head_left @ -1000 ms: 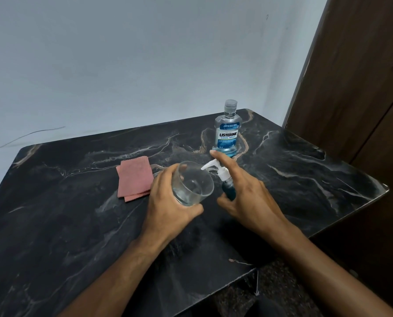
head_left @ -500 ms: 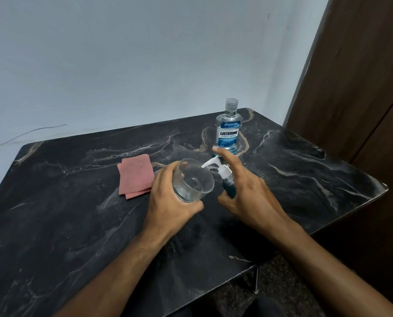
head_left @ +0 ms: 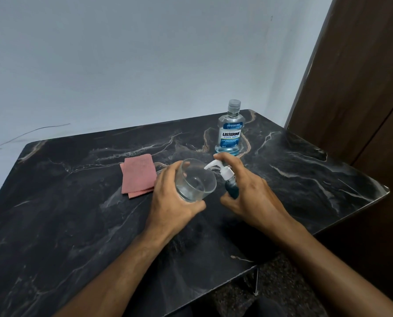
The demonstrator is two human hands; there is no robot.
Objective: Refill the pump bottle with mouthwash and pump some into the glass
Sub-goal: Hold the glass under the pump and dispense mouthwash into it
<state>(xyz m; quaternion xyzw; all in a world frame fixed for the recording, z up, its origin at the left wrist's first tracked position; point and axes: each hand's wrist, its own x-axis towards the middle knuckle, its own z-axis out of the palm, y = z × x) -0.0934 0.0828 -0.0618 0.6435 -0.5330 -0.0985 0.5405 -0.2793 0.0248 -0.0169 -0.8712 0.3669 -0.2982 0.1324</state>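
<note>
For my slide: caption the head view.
Left hand tilts glass toward pump bottle in right hand.

The table is dark polished stone, marble-like, with pale veins and a soft sheen. The glass is clear and smooth. The mouthwash bottle is transparent plastic with a glossy printed label. The pump bottle has a white plastic head. The pink cloth looks matt and finely textured. The door is dark wood grain; the wall is matt paint.
</note>
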